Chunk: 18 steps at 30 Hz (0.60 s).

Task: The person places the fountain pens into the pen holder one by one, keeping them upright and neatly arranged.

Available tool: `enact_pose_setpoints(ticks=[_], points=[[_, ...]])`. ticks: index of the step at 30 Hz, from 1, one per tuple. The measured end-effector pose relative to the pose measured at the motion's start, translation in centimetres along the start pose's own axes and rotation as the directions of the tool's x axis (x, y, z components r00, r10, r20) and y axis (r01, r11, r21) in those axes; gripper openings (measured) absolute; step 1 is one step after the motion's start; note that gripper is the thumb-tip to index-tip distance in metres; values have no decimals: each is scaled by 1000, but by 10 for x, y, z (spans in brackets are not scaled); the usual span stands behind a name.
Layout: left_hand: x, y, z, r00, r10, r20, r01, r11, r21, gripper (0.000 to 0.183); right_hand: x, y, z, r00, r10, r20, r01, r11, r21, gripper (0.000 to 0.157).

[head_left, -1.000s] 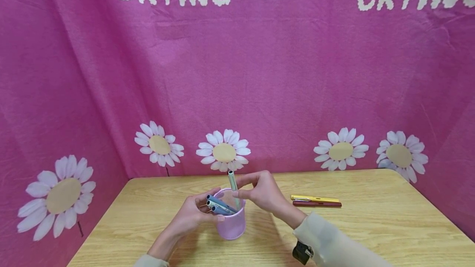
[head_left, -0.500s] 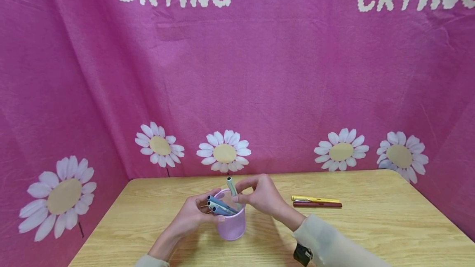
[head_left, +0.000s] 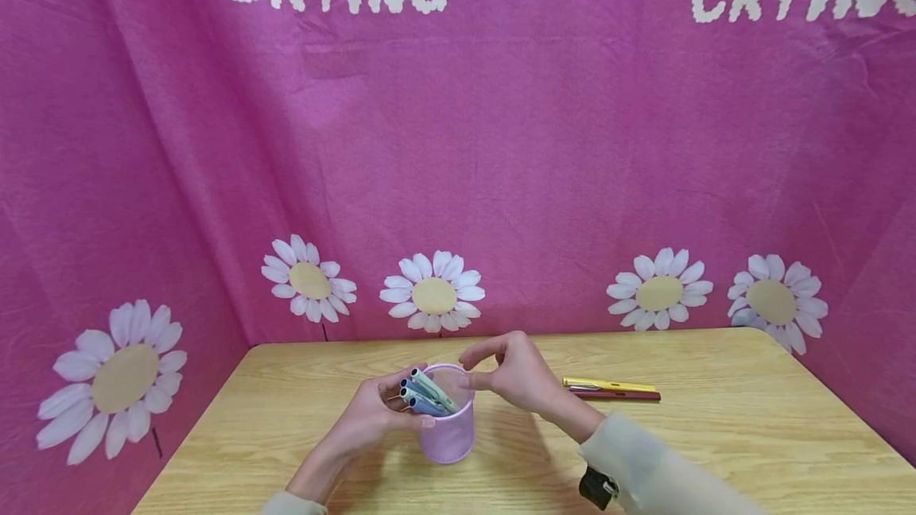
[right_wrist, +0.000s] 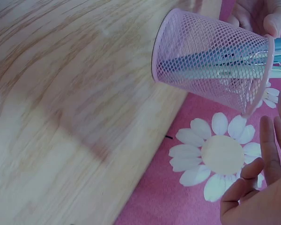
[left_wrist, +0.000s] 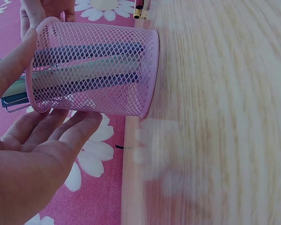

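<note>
Pale-green pen (head_left: 435, 390), freed by the right hand (head_left: 518, 373), now empty, pinch parted, leans in the lilac mesh cup (head_left: 448, 442) toward the left hand (head_left: 375, 412) gripping it.

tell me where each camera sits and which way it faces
Head: worn on head, facing forward and down at backdrop and table; left hand, right hand and sleeves show.
Left wrist: worn there, facing the mesh cup; left hand near, right beyond.
Right wrist: worn there, facing the same cup; right hand near, left beyond.
Both wrist views share cup and pens.
</note>
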State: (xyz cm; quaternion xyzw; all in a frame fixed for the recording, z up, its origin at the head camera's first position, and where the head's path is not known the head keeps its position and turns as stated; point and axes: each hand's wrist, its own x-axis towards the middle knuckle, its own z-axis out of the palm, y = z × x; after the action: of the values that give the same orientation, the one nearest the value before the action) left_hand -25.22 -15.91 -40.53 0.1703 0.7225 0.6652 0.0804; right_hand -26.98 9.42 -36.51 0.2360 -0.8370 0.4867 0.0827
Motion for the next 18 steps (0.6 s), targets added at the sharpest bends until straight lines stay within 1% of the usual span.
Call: enact_pose_setpoints(ticks=[6, 12, 18], points=[[0, 1, 0, 1000, 5, -5, -5, 1000, 20, 83, -8, 4, -15, 1000, 7, 7, -7, 1000, -24, 20], [0, 1, 1, 1000, 20, -11, -20, 1000, 24, 81, -14, 12, -32, 1000, 6, 15, -5, 998, -65, 20], [0, 1, 1, 1000, 18, -16, -17, 1000, 24, 81, -21, 21, -47, 1000, 24, 12, -22, 994, -104, 21]])
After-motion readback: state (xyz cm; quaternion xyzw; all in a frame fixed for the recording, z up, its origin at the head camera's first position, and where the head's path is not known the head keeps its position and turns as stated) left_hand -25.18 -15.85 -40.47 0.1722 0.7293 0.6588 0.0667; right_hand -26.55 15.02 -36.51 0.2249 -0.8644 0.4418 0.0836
